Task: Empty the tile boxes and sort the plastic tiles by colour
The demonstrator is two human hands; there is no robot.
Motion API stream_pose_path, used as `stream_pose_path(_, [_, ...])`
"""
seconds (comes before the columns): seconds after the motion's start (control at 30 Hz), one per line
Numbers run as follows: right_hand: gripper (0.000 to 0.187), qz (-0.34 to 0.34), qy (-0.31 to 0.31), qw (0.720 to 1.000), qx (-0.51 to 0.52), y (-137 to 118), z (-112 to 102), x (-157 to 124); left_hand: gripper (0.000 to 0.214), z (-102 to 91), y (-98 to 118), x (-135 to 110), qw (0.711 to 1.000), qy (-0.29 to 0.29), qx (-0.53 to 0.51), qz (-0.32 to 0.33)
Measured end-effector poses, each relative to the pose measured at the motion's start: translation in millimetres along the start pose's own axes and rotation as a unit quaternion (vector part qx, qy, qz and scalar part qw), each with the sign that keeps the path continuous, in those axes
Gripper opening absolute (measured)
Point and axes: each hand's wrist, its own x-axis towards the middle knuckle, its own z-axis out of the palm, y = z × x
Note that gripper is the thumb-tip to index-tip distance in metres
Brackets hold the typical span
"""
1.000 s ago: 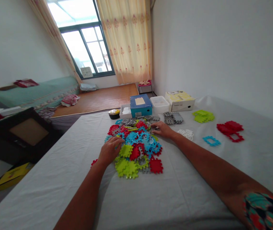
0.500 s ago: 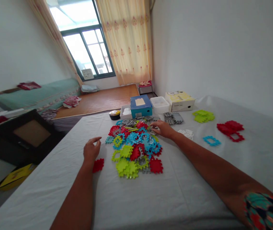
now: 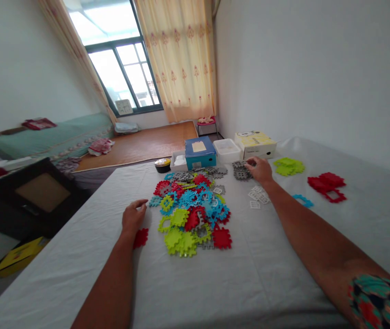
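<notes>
Bench (image 3: 215, 283): mixed tile pile (image 3: 191, 210) at centre, grey tiles (image 3: 241, 171) at its 1 o'clock. My right hand (image 3: 260, 170) on grey tiles, fingers curled; grip on one, cannot tell. My left hand (image 3: 132, 218) half-open, empty, at pile's 9 o'clock, red tile (image 3: 140, 237) just beside. Best, I judge: keep grey flat, edges squared.

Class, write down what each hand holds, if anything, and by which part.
Left hand holds nothing, open on the white cloth. Right hand touches the grey toothed plastic tiles with its fingers; a grip cannot be told.
</notes>
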Motion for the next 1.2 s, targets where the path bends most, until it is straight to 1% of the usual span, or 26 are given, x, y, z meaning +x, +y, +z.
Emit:
stream_pose_path(0.07, [0.019, 0.007, 0.002, 0.998, -0.055, 11, -1, -2, 0.033, -0.1, 2, -1, 1.000, -0.005, 0.009, 0.005])
stream_pose_path(0.17, [0.020, 0.020, 0.000, 0.995, -0.093, 18, -1, -4, 0.033, -0.4, 3, -1, 1.000, -0.014, 0.021, 0.011])
stream_pose_path(0.23, [0.025, 0.007, 0.006, 0.994, -0.107, 15, 0, -5, 0.034, -0.6, 4, -2, 0.999, -0.019, 0.027, 0.014])
stream_pose_path(0.3, [0.030, -0.032, 0.001, 0.994, -0.106, 4, 4, -7, 0.034, -0.5, 4, -2, 0.999, -0.022, 0.032, 0.016])
stream_pose_path(0.37, [0.034, -0.106, -0.046, 0.990, -0.086, -15, 13, -11, 0.034, -0.1, 5, -2, 0.999, -0.025, 0.037, 0.019])
stream_pose_path(0.4, [0.035, -0.152, -0.085, 0.982, -0.073, -25, 19, -15, 0.034, 0.1, 6, -2, 0.999, -0.027, 0.039, 0.020])
stream_pose_path(0.47, [0.038, -0.232, -0.163, 0.957, -0.058, -45, 34, -24, 0.034, 0.2, 7, -2, 0.998, -0.034, 0.039, 0.022])
stream_pose_path(0.5, [0.039, -0.254, -0.188, 0.947, -0.060, -53, 42, -29, 0.034, 0.1, 7, -3, 0.998, -0.037, 0.039, 0.022])
stream_pose_path(0.53, [0.041, -0.262, -0.205, 0.941, -0.069, -60, 49, -34, 0.034, -0.1, 7, -3, 0.998, -0.039, 0.039, 0.022])
stream_pose_path(0.57, [0.043, -0.257, -0.213, 0.939, -0.081, -65, 56, -38, 0.034, -0.3, 7, -3, 0.998, -0.040, 0.039, 0.021])
stream_pose_path(0.63, [0.045, -0.216, -0.217, 0.945, -0.111, -70, 64, -44, 0.034, -0.5, 8, -4, 0.998, -0.041, 0.039, 0.021])
stream_pose_path(0.7, [0.046, -0.164, -0.220, 0.952, -0.136, -72, 67, -48, 0.034, -0.4, 8, -5, 0.998, -0.043, 0.045, 0.022])
stream_pose_path(0.77, [0.046, -0.136, -0.230, 0.952, -0.148, -71, 65, -48, 0.033, 0.1, 9, -5, 0.997, -0.045, 0.052, 0.021])
stream_pose_path(0.83, [0.045, -0.143, -0.238, 0.949, -0.149, -71, 63, -48, 0.033, 0.7, 10, -5, 0.997, -0.048, 0.056, 0.019])
stream_pose_path(0.97, [0.040, -0.187, -0.246, 0.943, -0.127, -72, 57, -47, 0.034, 1.6, 9, -4, 0.997, -0.051, 0.054, 0.020])
stream_pose_path(1.1, [0.040, -0.211, -0.225, 0.946, -0.104, -74, 54, -44, 0.034, 1.4, 9, -5, 0.997, -0.053, 0.047, 0.028])
stream_pose_path(1.2, [0.043, -0.208, -0.211, 0.945, -0.139, -73, 53, -44, 0.034, 0.7, 10, -5, 0.997, -0.053, 0.045, 0.026])
